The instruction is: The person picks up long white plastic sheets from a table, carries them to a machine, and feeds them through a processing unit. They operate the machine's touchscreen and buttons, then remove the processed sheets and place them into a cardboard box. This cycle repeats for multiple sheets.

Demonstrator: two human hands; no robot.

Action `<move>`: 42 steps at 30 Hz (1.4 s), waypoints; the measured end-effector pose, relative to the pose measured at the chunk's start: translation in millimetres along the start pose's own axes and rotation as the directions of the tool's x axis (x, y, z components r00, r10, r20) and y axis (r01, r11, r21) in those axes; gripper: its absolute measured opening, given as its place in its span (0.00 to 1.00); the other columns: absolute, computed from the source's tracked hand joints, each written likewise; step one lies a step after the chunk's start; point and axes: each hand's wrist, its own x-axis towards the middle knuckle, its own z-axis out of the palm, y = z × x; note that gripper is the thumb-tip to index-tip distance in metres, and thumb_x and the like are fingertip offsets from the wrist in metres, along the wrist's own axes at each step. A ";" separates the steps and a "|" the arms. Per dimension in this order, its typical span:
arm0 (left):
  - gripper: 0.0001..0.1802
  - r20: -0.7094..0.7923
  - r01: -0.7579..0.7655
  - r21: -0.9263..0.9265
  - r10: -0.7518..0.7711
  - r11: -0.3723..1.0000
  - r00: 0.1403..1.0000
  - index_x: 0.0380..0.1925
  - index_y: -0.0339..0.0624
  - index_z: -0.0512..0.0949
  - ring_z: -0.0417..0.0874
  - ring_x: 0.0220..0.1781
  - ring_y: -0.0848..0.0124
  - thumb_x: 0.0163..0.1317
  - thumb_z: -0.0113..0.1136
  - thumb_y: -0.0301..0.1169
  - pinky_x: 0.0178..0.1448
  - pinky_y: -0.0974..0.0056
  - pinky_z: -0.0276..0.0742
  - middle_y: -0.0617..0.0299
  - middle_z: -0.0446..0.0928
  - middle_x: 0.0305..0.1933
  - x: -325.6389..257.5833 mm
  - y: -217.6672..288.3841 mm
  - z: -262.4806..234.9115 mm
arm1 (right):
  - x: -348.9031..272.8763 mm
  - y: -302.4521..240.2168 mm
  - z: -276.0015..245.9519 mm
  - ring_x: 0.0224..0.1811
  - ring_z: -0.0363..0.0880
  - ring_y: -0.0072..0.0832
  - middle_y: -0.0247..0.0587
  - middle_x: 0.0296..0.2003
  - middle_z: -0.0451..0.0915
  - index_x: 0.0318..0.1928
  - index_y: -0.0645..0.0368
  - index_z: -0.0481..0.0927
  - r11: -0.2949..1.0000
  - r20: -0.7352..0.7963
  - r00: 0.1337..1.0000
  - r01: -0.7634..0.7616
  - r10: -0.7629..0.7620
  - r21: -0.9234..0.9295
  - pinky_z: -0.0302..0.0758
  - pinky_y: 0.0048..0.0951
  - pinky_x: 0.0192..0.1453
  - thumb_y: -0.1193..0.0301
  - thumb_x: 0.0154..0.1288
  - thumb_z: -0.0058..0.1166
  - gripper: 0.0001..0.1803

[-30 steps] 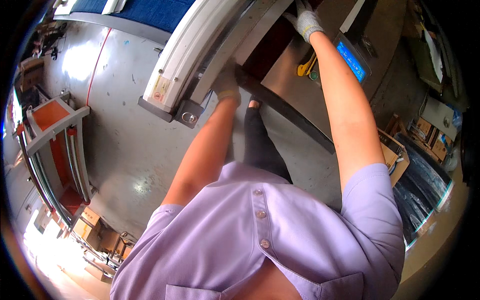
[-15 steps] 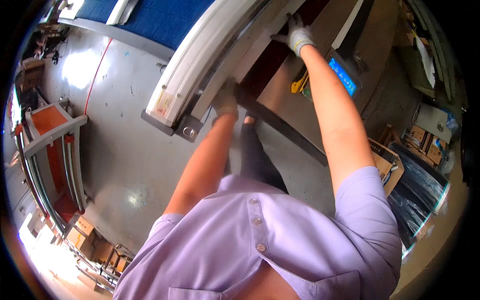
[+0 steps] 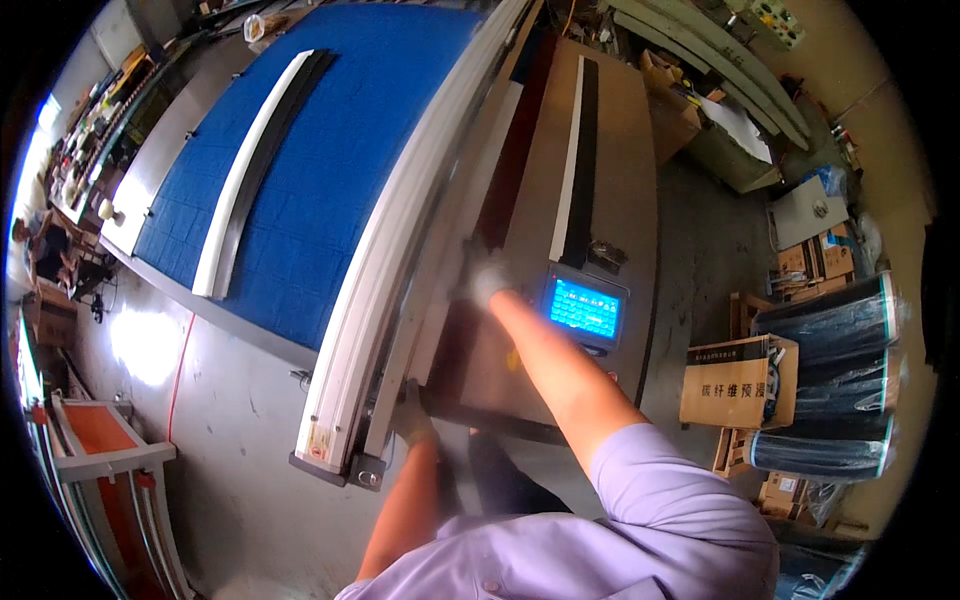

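Observation:
Both my hands wear pale work gloves. My right hand [image 3: 488, 280] is over the dark red strip [image 3: 512, 170] that runs lengthwise along the brown table [image 3: 625, 190]; motion smears its fingers. At the near end of the long white machine beam [image 3: 385, 250], my left hand [image 3: 414, 418] is low beside the table corner. Its fingers are dim and partly hidden, so I cannot tell whether they grip anything. A light grey strip [image 3: 455, 205] lies between the beam and the dark red strip. The control panel with a lit blue screen [image 3: 584, 308] sits right of my right forearm.
Left of the beam a blue bed [image 3: 330, 200] carries a white-and-black bar [image 3: 250, 180]. Another white-and-black bar [image 3: 575, 160] lies on the brown table. Cardboard box [image 3: 735, 385] and wrapped black rolls [image 3: 830, 375] stand right. An orange-and-white frame [image 3: 110, 450] stands left.
My view has lifted, showing more of the blue bed and table. My right hand has come nearer along the dark red strip; its fingers were spread before. My left hand stays by the beam's near end.

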 end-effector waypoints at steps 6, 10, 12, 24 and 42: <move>0.26 -0.033 -0.016 0.035 0.017 0.999 0.999 0.48 0.30 0.78 0.77 0.55 0.54 0.58 0.63 0.42 0.60 0.56 0.68 0.44 0.79 0.51 0.1 0.3 3.8 | -0.3 -2.3 3.5 0.66 0.59 0.54 0.45 0.75 0.41 0.74 0.58 0.42 0.999 0.009 1.000 -0.019 0.019 -0.031 0.61 0.46 0.69 0.35 0.39 0.65 0.70; 0.25 -0.062 -0.058 0.078 0.063 0.995 0.996 0.45 0.28 0.78 0.79 0.49 0.57 0.59 0.63 0.41 0.55 0.57 0.72 0.47 0.80 0.48 12.5 -39.3 7.4 | -4.3 -16.1 -5.5 0.67 0.59 0.54 0.44 0.75 0.42 0.74 0.57 0.42 0.999 0.016 1.000 -0.003 0.003 -0.039 0.60 0.48 0.70 0.34 0.38 0.65 0.71; 0.24 -0.005 0.042 -0.054 -0.042 0.998 0.999 0.43 0.28 0.78 0.81 0.44 0.59 0.59 0.63 0.41 0.51 0.58 0.74 0.48 0.80 0.46 0.4 -6.9 4.7 | -4.0 -8.0 -1.5 0.67 0.59 0.54 0.44 0.75 0.41 0.74 0.57 0.41 0.998 0.054 0.998 -0.041 0.043 -0.040 0.60 0.49 0.70 0.34 0.38 0.65 0.71; 0.23 -0.100 -0.003 -0.149 -0.012 0.989 0.995 0.46 0.28 0.78 0.80 0.52 0.60 0.61 0.62 0.39 0.56 0.60 0.72 0.47 0.80 0.50 -9.4 28.6 -5.1 | -25.6 -13.5 -7.8 0.65 0.62 0.47 0.47 0.72 0.51 0.72 0.58 0.49 1.000 -0.118 0.993 0.010 -0.010 0.005 0.66 0.44 0.65 0.38 0.50 0.59 0.58; 0.24 0.384 -0.092 0.096 0.048 0.991 0.922 0.35 0.33 0.79 0.80 0.41 0.42 0.59 0.58 0.48 0.44 0.49 0.74 0.38 0.80 0.36 -52.8 28.0 -1.8 | -233.6 33.8 117.3 0.57 0.68 0.51 0.54 0.55 0.70 0.58 0.60 0.68 0.925 -0.546 0.795 -0.051 0.265 0.376 0.68 0.45 0.60 0.71 0.63 0.50 0.22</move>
